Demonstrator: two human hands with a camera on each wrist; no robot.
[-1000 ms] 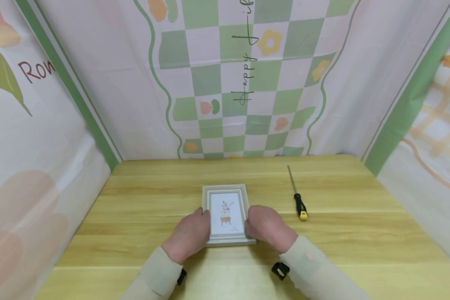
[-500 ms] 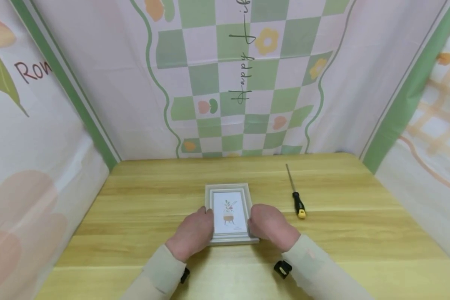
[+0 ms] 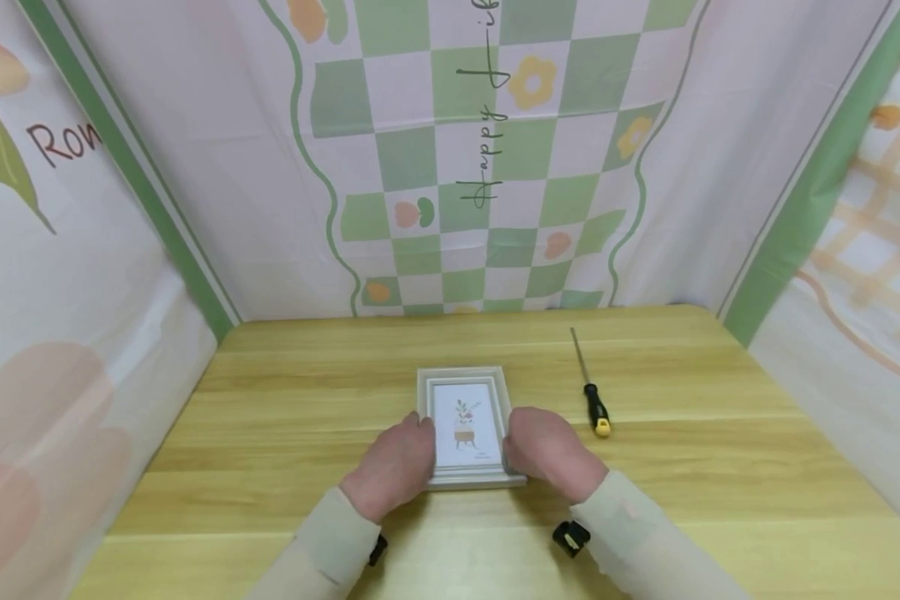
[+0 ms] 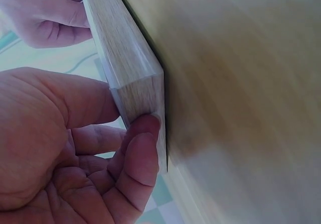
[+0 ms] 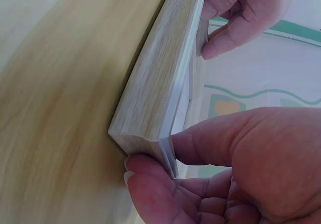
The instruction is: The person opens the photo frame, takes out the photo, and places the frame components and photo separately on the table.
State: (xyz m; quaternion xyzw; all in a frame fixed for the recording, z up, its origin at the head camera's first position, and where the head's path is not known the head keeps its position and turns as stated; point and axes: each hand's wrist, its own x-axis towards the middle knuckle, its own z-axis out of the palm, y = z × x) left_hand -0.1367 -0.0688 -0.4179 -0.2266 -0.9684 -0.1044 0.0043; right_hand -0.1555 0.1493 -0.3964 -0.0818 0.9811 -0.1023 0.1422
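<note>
A pale wood-grain picture frame lies face up on the table, holding a white print of a potted plant. My left hand grips its left side, thumb on the front and curled fingers against the outer edge, as the left wrist view shows on the frame's side. My right hand pinches the right side the same way; in the right wrist view its thumb lies on the front and its fingers press the frame's edge. Both hands cover parts of the long sides.
A screwdriver with a black and yellow handle lies on the wooden table, right of the frame. A patterned cloth hangs behind the table, and more printed cloth stands at both sides.
In the head view the picture frame and both hands have shifted slightly to the right, while the screwdriver appears a little further left. Both hands keep their grip.
</note>
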